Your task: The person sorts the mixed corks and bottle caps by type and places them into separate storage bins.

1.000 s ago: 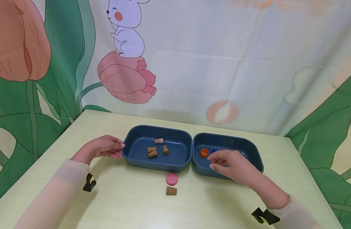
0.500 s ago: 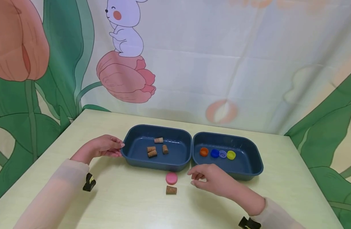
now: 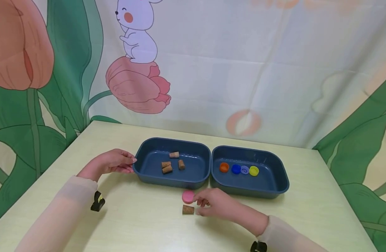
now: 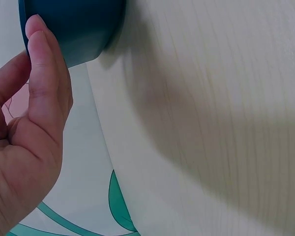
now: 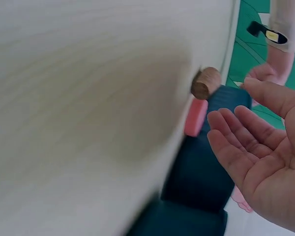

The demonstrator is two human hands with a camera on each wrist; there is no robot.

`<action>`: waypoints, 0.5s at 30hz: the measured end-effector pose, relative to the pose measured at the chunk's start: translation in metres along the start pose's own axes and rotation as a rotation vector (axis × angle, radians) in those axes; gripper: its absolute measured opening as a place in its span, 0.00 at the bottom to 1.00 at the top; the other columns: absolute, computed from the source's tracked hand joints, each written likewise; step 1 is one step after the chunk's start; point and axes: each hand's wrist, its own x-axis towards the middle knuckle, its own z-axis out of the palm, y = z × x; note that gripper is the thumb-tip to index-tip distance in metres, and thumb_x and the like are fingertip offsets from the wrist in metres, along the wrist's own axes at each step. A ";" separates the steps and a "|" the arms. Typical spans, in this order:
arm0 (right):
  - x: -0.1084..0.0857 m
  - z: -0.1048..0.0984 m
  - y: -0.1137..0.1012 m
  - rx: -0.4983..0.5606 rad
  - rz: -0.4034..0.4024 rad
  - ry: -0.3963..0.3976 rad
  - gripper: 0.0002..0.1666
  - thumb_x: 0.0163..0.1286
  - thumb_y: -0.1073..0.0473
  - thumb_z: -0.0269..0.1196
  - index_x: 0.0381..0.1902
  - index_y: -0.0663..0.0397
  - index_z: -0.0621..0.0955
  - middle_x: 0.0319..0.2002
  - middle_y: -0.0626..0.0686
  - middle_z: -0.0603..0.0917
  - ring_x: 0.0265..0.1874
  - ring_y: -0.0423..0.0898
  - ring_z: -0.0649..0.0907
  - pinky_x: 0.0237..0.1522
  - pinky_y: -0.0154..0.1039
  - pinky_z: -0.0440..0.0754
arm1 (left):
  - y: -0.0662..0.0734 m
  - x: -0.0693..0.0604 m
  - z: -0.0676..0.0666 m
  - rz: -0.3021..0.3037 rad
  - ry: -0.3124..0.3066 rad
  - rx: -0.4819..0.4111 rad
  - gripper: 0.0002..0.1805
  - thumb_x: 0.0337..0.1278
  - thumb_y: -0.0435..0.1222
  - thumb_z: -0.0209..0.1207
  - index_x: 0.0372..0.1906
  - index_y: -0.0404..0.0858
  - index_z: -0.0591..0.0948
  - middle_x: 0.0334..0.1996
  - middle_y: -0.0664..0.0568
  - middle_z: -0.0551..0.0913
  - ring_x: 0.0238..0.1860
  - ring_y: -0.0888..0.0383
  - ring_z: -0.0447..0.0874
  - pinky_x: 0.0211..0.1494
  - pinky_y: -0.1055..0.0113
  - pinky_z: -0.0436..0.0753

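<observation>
My left hand [image 3: 115, 161] rests its fairly straight fingers against the outer left end of the left blue bin [image 3: 174, 182]. In the left wrist view its fingers [image 4: 43, 83] touch the bin wall. Several corks [image 3: 167, 169] lie inside that bin. My right hand [image 3: 216, 205] holds nothing and hovers beside a lone cork [image 3: 188, 210] and a pink bottle cap [image 3: 188, 196] on the table. Its thumb and fingers are parted. The right wrist view shows the cork [image 5: 206, 82] and pink cap [image 5: 195, 117] just beyond the fingertips, apart from them.
A second blue bin [image 3: 249, 190] stands against the first on its right. It contains an orange cap [image 3: 224, 167], a blue cap [image 3: 236, 169], a lilac cap [image 3: 244, 170] and a yellow cap [image 3: 254, 170]. A printed cloth [image 3: 205, 77] hangs behind the pale table [image 3: 130, 217].
From over the right bin, my right hand has moved left and toward the front, reaching the pink cap and the loose cork. My left hand has stayed at the left bin.
</observation>
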 end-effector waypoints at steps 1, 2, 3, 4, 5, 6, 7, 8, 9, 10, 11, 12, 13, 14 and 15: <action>0.002 0.002 0.001 0.000 -0.003 -0.002 0.18 0.65 0.62 0.71 0.53 0.60 0.86 0.41 0.55 0.89 0.39 0.42 0.87 0.44 0.29 0.85 | 0.000 0.000 0.000 0.000 0.002 0.000 0.16 0.79 0.35 0.51 0.56 0.25 0.73 0.28 0.56 0.87 0.29 0.67 0.87 0.40 0.74 0.89; 0.003 0.004 0.001 0.001 -0.007 -0.005 0.18 0.65 0.63 0.71 0.52 0.61 0.86 0.41 0.55 0.89 0.38 0.42 0.87 0.43 0.28 0.85 | 0.000 0.000 0.000 -0.002 0.004 -0.002 0.16 0.79 0.35 0.51 0.56 0.25 0.73 0.28 0.56 0.87 0.29 0.67 0.87 0.40 0.74 0.89; 0.005 0.005 0.001 0.001 -0.010 -0.008 0.18 0.64 0.63 0.71 0.51 0.62 0.86 0.40 0.55 0.89 0.38 0.41 0.86 0.42 0.27 0.84 | 0.000 0.000 0.000 -0.002 0.004 -0.002 0.16 0.79 0.36 0.51 0.56 0.25 0.73 0.28 0.56 0.87 0.29 0.67 0.87 0.40 0.74 0.89; 0.006 0.007 0.002 -0.001 -0.015 -0.010 0.18 0.64 0.63 0.71 0.51 0.63 0.86 0.40 0.55 0.89 0.37 0.40 0.86 0.41 0.27 0.84 | 0.000 0.000 0.000 -0.003 0.004 -0.003 0.16 0.78 0.36 0.51 0.57 0.25 0.73 0.28 0.56 0.87 0.29 0.67 0.87 0.40 0.74 0.89; 0.007 0.008 0.003 -0.003 -0.020 -0.012 0.18 0.63 0.64 0.71 0.50 0.63 0.85 0.40 0.54 0.89 0.36 0.39 0.86 0.40 0.26 0.83 | 0.001 0.000 0.000 -0.006 0.004 -0.003 0.16 0.78 0.36 0.51 0.57 0.25 0.73 0.28 0.56 0.87 0.29 0.66 0.87 0.40 0.74 0.89; 0.009 0.010 0.003 -0.006 -0.018 -0.015 0.17 0.63 0.64 0.72 0.50 0.64 0.85 0.39 0.54 0.89 0.36 0.38 0.85 0.40 0.25 0.83 | 0.001 0.000 -0.001 -0.007 0.003 -0.005 0.16 0.78 0.36 0.51 0.57 0.25 0.73 0.28 0.56 0.87 0.29 0.66 0.87 0.40 0.74 0.89; 0.010 0.011 0.003 -0.009 -0.020 -0.015 0.17 0.63 0.64 0.72 0.50 0.64 0.85 0.39 0.54 0.90 0.35 0.38 0.85 0.40 0.25 0.83 | 0.001 0.000 -0.001 -0.009 0.002 -0.007 0.16 0.78 0.36 0.51 0.57 0.25 0.73 0.28 0.56 0.87 0.29 0.66 0.87 0.40 0.74 0.89; 0.011 0.011 0.003 -0.008 -0.018 -0.016 0.17 0.63 0.64 0.72 0.50 0.64 0.85 0.38 0.54 0.90 0.35 0.38 0.85 0.39 0.25 0.83 | 0.001 0.000 0.000 -0.011 0.002 -0.008 0.16 0.78 0.36 0.51 0.57 0.26 0.73 0.28 0.56 0.87 0.29 0.66 0.87 0.40 0.74 0.89; 0.012 0.012 0.003 -0.008 -0.015 -0.016 0.17 0.63 0.64 0.72 0.50 0.64 0.85 0.38 0.54 0.90 0.35 0.38 0.85 0.39 0.25 0.83 | 0.001 0.000 0.000 -0.013 0.001 -0.010 0.16 0.79 0.36 0.51 0.57 0.26 0.73 0.28 0.56 0.87 0.29 0.66 0.87 0.40 0.74 0.89; 0.013 0.012 0.003 -0.007 -0.014 -0.014 0.17 0.63 0.65 0.71 0.49 0.64 0.85 0.38 0.54 0.90 0.34 0.38 0.85 0.39 0.25 0.83 | 0.001 0.000 0.000 -0.014 0.001 -0.012 0.16 0.79 0.36 0.51 0.57 0.26 0.73 0.28 0.56 0.87 0.29 0.66 0.87 0.39 0.75 0.89; 0.013 0.013 0.003 -0.009 -0.013 -0.009 0.17 0.63 0.65 0.71 0.49 0.64 0.85 0.38 0.55 0.90 0.34 0.38 0.85 0.39 0.26 0.83 | 0.001 0.000 0.000 -0.015 0.002 -0.012 0.16 0.79 0.36 0.51 0.57 0.26 0.73 0.28 0.56 0.87 0.29 0.66 0.87 0.40 0.74 0.89; 0.014 0.013 0.003 -0.012 -0.012 -0.004 0.16 0.63 0.66 0.71 0.49 0.64 0.85 0.37 0.55 0.90 0.34 0.39 0.85 0.39 0.26 0.83 | 0.001 0.000 0.000 -0.016 0.003 -0.013 0.16 0.79 0.36 0.51 0.57 0.26 0.73 0.28 0.56 0.87 0.29 0.66 0.87 0.40 0.74 0.89; 0.014 0.013 0.002 -0.013 -0.011 0.001 0.16 0.62 0.66 0.71 0.48 0.64 0.85 0.37 0.55 0.90 0.34 0.40 0.85 0.39 0.26 0.83 | 0.001 0.000 0.000 -0.017 0.004 -0.012 0.16 0.79 0.36 0.51 0.57 0.25 0.73 0.28 0.56 0.87 0.29 0.66 0.87 0.40 0.74 0.89; 0.014 0.014 0.002 -0.015 -0.007 0.005 0.15 0.62 0.66 0.71 0.48 0.64 0.86 0.37 0.55 0.90 0.34 0.40 0.85 0.39 0.26 0.83 | 0.001 -0.001 0.000 -0.017 0.004 -0.011 0.17 0.79 0.36 0.51 0.57 0.25 0.73 0.28 0.55 0.87 0.29 0.66 0.87 0.40 0.74 0.89; 0.015 0.014 0.001 -0.018 -0.004 0.009 0.15 0.62 0.66 0.71 0.47 0.63 0.86 0.37 0.55 0.90 0.34 0.40 0.85 0.39 0.26 0.83 | 0.000 -0.001 0.000 -0.016 0.005 -0.010 0.17 0.79 0.36 0.51 0.58 0.25 0.73 0.28 0.55 0.87 0.29 0.66 0.87 0.40 0.74 0.89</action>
